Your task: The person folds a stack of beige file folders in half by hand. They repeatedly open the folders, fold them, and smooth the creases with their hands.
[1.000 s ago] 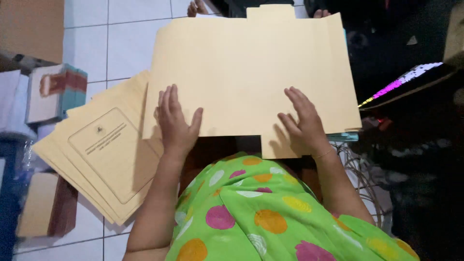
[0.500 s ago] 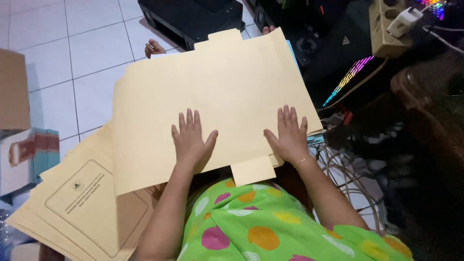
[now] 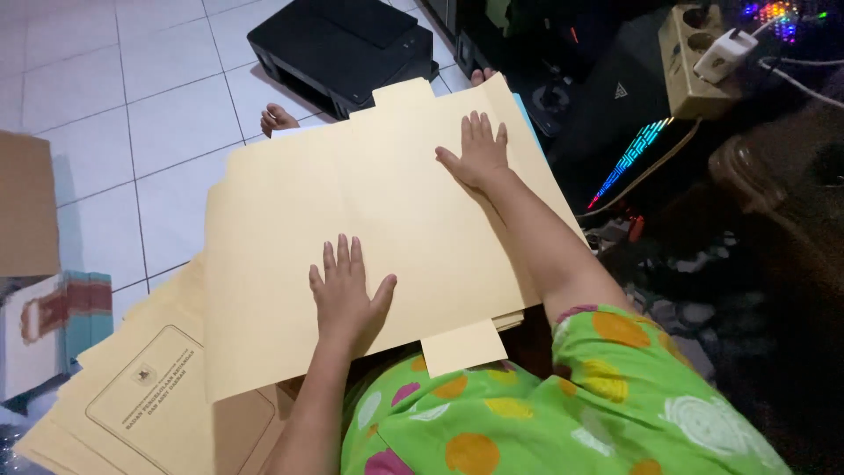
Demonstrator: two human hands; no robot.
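Seen from above, looking down at a white tiled floor (image 3: pixel 132 132) filling the upper left of the frame. Spread across the middle, a large manila folder (image 3: pixel 352 220), opened flat, with a tab jutting from its far edge and another from its near edge, resting over the lap. Lower right, a bright green garment (image 3: pixel 545 413) with orange, yellow and pink dots. Lower left, a fanned stack of more manila folders (image 3: pixel 132 396) on the floor, partly tucked under the open one, the top one printed with a framed label. Top centre, a black printer (image 3: pixel 343 48) on the tiles, just beyond the folder's far edge. Right side dark and cluttered: a black computer case (image 3: pixel 615 114) with a strip of rainbow lights, cables, a tan power strip (image 3: pixel 694 62) with a white plug in the upper right. Far left edge, a brown cardboard box (image 3: pixel 26 202) above a smaller colourful carton (image 3: pixel 57 325). Left hand (image 3: pixel 347 295) pressed flat on the folder near its lower middle, fingers spread wide, gripping nothing. Right hand (image 3: pixel 479 154) likewise flat near the folder's upper right, fingers together and thumb out, holding nothing. Bare toes (image 3: pixel 277 119) poking out past the folder's far edge, upper centre.
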